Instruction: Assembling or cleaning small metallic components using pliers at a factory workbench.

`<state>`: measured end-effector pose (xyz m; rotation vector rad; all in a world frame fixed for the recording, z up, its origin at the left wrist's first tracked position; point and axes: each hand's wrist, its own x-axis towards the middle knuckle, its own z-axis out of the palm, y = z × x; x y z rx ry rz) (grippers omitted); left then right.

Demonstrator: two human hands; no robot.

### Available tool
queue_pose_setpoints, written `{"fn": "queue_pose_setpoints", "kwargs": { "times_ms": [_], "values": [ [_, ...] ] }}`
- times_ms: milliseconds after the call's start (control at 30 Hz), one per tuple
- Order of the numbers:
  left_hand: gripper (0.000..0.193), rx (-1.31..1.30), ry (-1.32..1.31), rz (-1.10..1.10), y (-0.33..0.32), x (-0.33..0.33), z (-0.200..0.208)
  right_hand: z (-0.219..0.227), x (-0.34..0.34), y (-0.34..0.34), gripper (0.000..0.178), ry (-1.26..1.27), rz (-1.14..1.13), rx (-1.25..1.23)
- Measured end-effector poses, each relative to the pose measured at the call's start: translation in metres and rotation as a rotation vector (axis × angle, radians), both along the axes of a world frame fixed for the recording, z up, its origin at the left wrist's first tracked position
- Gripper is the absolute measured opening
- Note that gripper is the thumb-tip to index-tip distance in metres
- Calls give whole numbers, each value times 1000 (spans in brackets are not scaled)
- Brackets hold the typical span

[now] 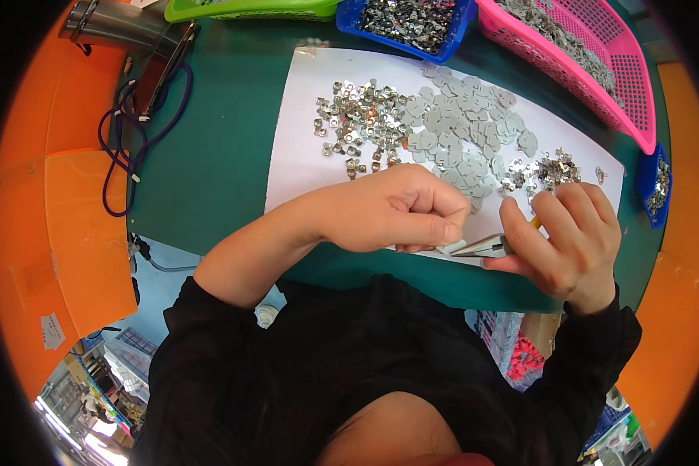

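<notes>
My left hand (pixel 404 208) is closed, thumb against curled fingers, above the front edge of a white sheet (pixel 287 167). A small pale grey piece (pixel 450 247) pokes out below its fingertips; most of it is hidden. My right hand (pixel 567 245) is wrapped round a pair of pliers (pixel 485 247) with a bit of yellow handle showing. The metal jaws point left and meet the pale piece; whether they grip it I cannot tell. Beyond my hands lie a heap of flat grey notched pieces (pixel 470 116), shiny metal fittings (pixel 365 116) and smaller metal parts (pixel 558 169).
Along the back of the green table (pixel 202 147) stand a green basket (pixel 248 9), a blue tray (pixel 439 56) of small metal parts and a pink basket (pixel 637 85) of grey pieces. A smaller blue tray (pixel 651 203) is at right. Dark cord (pixel 110 155) loops at left.
</notes>
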<state>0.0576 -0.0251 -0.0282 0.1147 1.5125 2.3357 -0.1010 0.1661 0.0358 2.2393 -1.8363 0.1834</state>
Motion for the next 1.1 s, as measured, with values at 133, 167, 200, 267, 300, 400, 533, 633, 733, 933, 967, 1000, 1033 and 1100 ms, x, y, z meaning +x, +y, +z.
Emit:
{"fn": "queue_pose_setpoints", "kwargs": {
  "times_ms": [133,167,200,267,300,400,533,633,733,933,967,1000,1033,1100],
  "values": [
    [30,57,-26,-12,-1,1,-5,-1,1,4,46,-8,-42,83],
    [30,57,-25,-13,0,1,-6,-3,1,4,46,-7,-43,84],
    [30,-44,58,29,0,1,-6,-5,0,5,46,-51,-48,112],
    [31,-143,143,68,1,1,-5,-9,-2,5,47,-93,-56,143],
    [30,-251,158,95,2,1,-3,-10,-3,6,46,-106,-55,135],
    [22,-354,116,156,3,1,0,-15,-6,7,40,-147,-81,110],
    [12,-590,237,410,7,-2,5,-12,-7,6,33,-257,-168,90],
    [19,-747,665,526,3,-4,-2,-19,-5,7,29,-586,-270,126],
    [22,-858,762,590,3,-8,-6,-24,2,8,33,-931,-365,184],
    [21,-894,790,676,5,-8,-12,-24,12,8,39,-1189,-452,421],
    [21,-895,796,674,5,-8,-11,-25,14,8,41,-1241,-466,414],
    [20,-904,770,674,4,-7,-10,-27,15,9,41,-1239,-466,408],
    [18,-915,743,675,4,-7,-9,-28,16,10,40,-1245,-475,406],
    [19,-907,749,661,5,-6,-7,-29,16,11,38,-1249,-482,399]
  ]
}}
